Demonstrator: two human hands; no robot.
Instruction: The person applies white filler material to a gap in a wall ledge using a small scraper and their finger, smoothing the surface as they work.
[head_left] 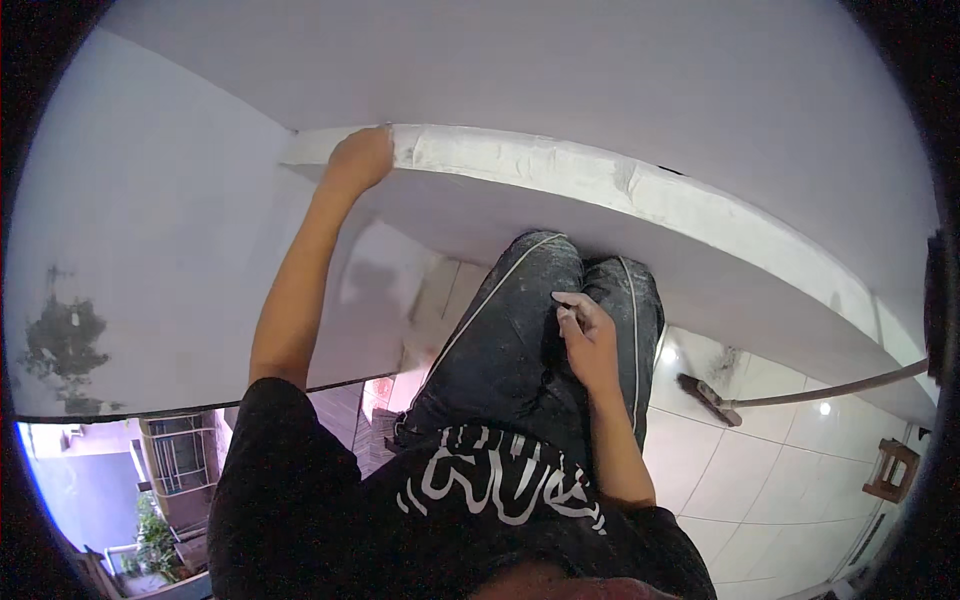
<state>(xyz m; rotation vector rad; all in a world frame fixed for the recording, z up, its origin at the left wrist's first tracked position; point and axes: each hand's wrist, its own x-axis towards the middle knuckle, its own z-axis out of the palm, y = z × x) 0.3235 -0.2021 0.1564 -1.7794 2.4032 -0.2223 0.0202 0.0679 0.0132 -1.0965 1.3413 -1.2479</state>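
Observation:
My left hand point(362, 158) is up at the left end of a white ledge point(520, 158), its fingers curled against the surface. Whatever it might grip is hidden behind the knuckles. The ledge runs in a curve to the right, its plaster-like face patchy and uneven. Over my dark, dust-marked trousers point(500, 320) hangs my right hand point(588, 335), with thumb and forefinger apart and whitish powder on the fingers. No held thing shows in it.
A broom point(710, 400) with a long handle point(830, 388) leans over the pale tiled floor point(760, 480) at right. A small brown wooden stool-like piece point(891, 470) stands at far right. Grey walls point(180, 200) rise at left and ahead; an opening at lower left shows a barred window point(180, 455).

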